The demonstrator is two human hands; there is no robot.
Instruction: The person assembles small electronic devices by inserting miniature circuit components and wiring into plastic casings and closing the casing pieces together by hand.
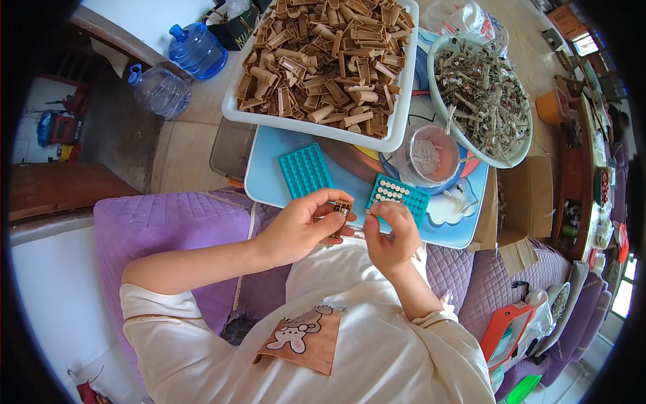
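My left hand is closed around a small brown plastic casing, held upright between thumb and fingers. Small parts show inside the casing, too fine to name. Just to its right, my right hand pinches thumb and forefinger together; whatever is between them is too small to make out. Beyond the right hand lies a teal grid tray with several round white pieces in its holes. A second teal tray lies beyond the left hand.
A white bin heaped with brown casings stands at the far side of the blue table. Right of it are a clear tub of white pieces and a pale green basin of tangled wired parts. An open cardboard box stands at the right.
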